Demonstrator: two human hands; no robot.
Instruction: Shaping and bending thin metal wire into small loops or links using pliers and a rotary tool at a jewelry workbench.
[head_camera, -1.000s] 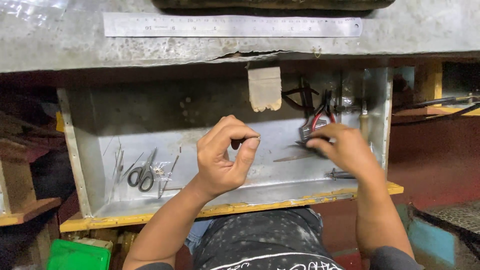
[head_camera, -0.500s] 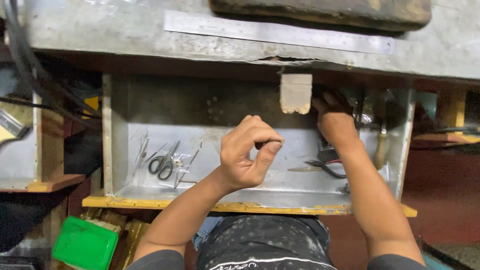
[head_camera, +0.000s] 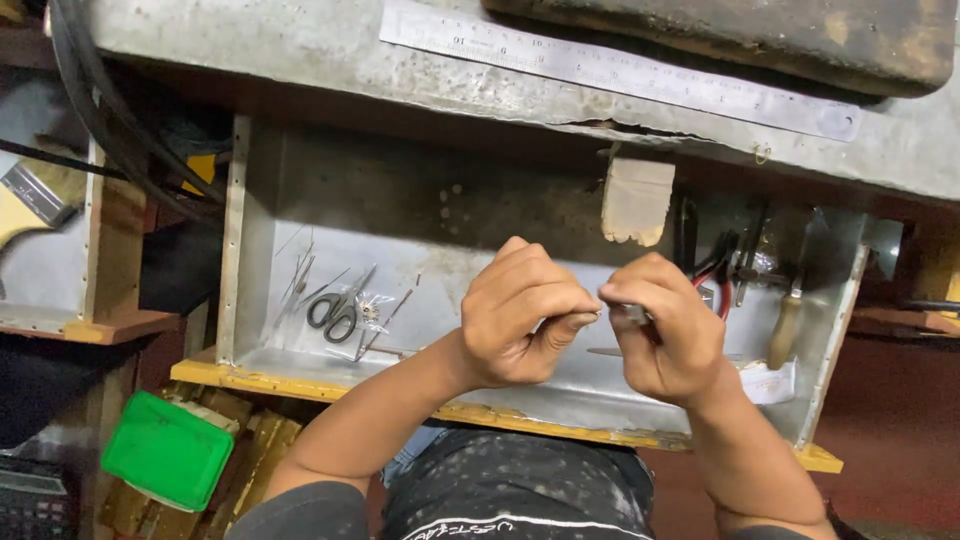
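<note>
Both hands are held together above the open metal drawer (head_camera: 300, 200), fingertips nearly meeting at its middle. The left hand (head_camera: 525, 315) is curled, thumb and forefinger pinched on a tiny piece (head_camera: 597, 313); the piece is too small to identify. The right hand (head_camera: 665, 330) is closed around a small dark tool (head_camera: 636, 315), whose tip points toward the pinched piece. The tool type cannot be determined.

The drawer projects from beneath the counter (head_camera: 300, 50). A steel ruler (head_camera: 620, 68) lies flat on the counter, just in front of a dark slab (head_camera: 740, 35). A tan tag (head_camera: 636, 200) hangs from the counter edge above the hands.

Drawer contents, left side: scissors (head_camera: 338, 310), lying among several thin needles (head_camera: 298, 275) and a small clear bag (head_camera: 372, 305). Right side: red-handled pliers (head_camera: 718, 262) and a wooden-handled tool (head_camera: 786, 325), standing against the drawer's rear corner.

A green box (head_camera: 168, 450) sits below the drawer at left. A brush (head_camera: 30, 200) lies in the adjacent compartment at far left.
</note>
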